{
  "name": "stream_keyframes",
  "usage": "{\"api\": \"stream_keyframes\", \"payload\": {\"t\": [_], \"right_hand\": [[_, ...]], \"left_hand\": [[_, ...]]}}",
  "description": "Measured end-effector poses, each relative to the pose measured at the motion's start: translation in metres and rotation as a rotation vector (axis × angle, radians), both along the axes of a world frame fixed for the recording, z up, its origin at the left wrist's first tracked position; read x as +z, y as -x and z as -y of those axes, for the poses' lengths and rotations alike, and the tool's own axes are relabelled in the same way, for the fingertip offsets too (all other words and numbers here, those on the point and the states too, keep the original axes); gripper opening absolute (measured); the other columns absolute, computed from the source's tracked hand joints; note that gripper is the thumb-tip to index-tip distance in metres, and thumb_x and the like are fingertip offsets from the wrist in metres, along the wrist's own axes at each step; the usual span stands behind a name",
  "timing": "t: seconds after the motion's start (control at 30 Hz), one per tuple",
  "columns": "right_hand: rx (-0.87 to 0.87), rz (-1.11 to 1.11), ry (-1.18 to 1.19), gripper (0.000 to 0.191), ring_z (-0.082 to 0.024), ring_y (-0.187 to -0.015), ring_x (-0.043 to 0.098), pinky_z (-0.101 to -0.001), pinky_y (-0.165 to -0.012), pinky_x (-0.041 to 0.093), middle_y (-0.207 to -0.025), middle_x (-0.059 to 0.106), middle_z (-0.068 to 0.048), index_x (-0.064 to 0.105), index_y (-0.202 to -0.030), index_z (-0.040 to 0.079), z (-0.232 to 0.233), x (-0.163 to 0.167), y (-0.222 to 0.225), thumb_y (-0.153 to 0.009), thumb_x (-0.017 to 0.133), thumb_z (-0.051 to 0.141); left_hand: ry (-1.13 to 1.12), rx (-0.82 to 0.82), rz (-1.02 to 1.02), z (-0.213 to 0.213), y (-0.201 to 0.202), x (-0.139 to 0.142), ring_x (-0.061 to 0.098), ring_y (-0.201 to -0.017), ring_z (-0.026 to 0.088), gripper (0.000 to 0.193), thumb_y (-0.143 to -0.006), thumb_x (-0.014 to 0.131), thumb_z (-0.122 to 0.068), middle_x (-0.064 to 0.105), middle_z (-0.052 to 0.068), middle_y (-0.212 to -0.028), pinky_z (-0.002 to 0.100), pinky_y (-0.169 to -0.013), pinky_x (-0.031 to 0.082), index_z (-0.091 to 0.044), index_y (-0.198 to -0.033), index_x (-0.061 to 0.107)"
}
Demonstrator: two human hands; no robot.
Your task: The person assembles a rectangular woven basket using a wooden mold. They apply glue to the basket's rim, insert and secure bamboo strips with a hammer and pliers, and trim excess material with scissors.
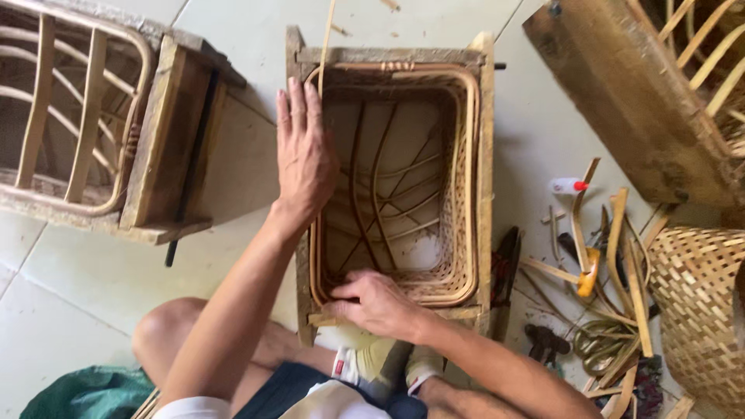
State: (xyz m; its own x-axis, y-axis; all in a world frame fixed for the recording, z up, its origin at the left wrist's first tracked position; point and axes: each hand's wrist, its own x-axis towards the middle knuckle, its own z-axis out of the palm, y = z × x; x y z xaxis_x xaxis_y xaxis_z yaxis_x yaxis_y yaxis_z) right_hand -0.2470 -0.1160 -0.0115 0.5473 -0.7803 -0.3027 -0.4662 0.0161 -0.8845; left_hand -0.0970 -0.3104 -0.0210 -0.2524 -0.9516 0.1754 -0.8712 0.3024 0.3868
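- Green cloth (89, 392) lies bunched at the near left corner, partly cut off by the lower edge; beside it a bare knee (167, 334) and dark shorts fill the near middle, so little free floor remains close in.
- Right hand (372, 301) rests on the near rim of the rattan basket (466, 178), fingers curled and pinching the woven edge at its near left corner; what lies under the fingertips is hidden by the hand itself.
- Left hand (304, 151) lies flat, fingers straight and loose, pressing down on the basket's left rim with the fingertips toward the far corner; it grips nothing.
- That basket sits inside a square wooden frame (486, 140) at the centre, directly ahead of the knees, its open mouth upward and thin crossing ribs showing through the bottom.
- Pale tiled floor (233, 167) lies open to the left of the frame, between it and a second frame (167, 140) holding a bare rattan skeleton.
- To the right, floor space is crowded: loose rattan strips (621, 256), a small white bottle with a red cap (568, 185), and dark tools too jumbled to identify.
- Farther right, a finished woven basket (694, 302) is cut off by the edge.
- At the far right corner, a wooden plank (628, 101) slants across, with more rattan behind it.
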Motion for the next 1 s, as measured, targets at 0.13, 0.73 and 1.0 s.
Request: {"api": "stream_keyframes", "payload": {"t": [0.13,0.73,1.0], "right_hand": [[-0.086,-0.042,0.004,0.035,-0.033,-0.100,0.067,-0.0416,-0.090,0.052,-0.104,0.073,-0.020,0.080,-0.103,0.003,-0.009,-0.004,-0.012,-0.088,0.072,0.034],[0.246,-0.712,1.169,0.059,-0.030,-0.154,0.032,-0.0487,-0.128,0.028,-0.167,0.035,-0.014,0.040,-0.161,0.005,0.322,0.021,0.043,-0.103,0.056,0.010],[0.262,-0.645,1.277,0.031,-0.014,-0.063,0.055,-0.0358,-0.070,0.049,-0.069,0.063,0.000,0.071,-0.082,0.017,0.333,0.030,0.064,-0.106,0.068,0.036]], "left_hand": [[-0.014,0.022,0.155,-0.002,0.002,-0.019,0.013,-0.158,0.045,0.085,-0.077,0.047,0.013,0.020,0.036,-0.166,0.049,-0.133,0.007,0.017,-0.158,0.023],[-0.073,0.056,0.026,0.001,0.002,-0.006,0.011,-0.155,0.051,0.087,-0.076,0.048,0.012,0.016,0.033,-0.165,0.056,-0.126,0.022,0.013,-0.158,0.018],[-0.090,0.091,0.069,0.006,0.005,-0.014,0.014,-0.155,0.049,0.077,-0.089,0.049,0.006,0.012,0.035,-0.166,0.055,-0.124,0.027,0.014,-0.158,0.015]]}}
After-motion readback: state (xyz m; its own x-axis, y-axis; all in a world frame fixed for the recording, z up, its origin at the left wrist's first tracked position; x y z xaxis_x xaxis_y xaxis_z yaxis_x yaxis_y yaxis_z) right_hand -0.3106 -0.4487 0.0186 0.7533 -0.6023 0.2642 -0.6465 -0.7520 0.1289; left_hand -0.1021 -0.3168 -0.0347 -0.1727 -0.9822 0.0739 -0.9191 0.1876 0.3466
